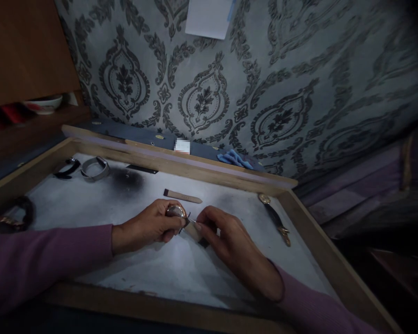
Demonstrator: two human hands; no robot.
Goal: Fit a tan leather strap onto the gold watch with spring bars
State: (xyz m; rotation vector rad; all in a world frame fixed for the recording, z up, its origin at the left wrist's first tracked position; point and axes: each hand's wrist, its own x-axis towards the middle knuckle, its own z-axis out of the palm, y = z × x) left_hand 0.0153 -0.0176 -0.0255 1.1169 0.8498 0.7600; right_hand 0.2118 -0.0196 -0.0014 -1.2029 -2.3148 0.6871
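Note:
Over the white tray bottom, my left hand [148,226] is closed on a round watch case [176,211], with the thumb along its near edge. A light-backed strap piece [192,231] with a dark end lies against the case between both hands; whether it is joined to the case cannot be seen. My right hand [228,234] pinches a thin metal tool [192,221] whose tip is at the case's strap end. Just beyond the hands, a loose watch strap half [184,196] rests on the white surface.
A raised wooden rim [181,162] surrounds the work area. A gold watch [273,213] lies on the right. On the left are a grey watch band [95,169], a dark strap [68,169] and a dark bracelet [14,214]. A blue cloth [237,158] sits behind the rim.

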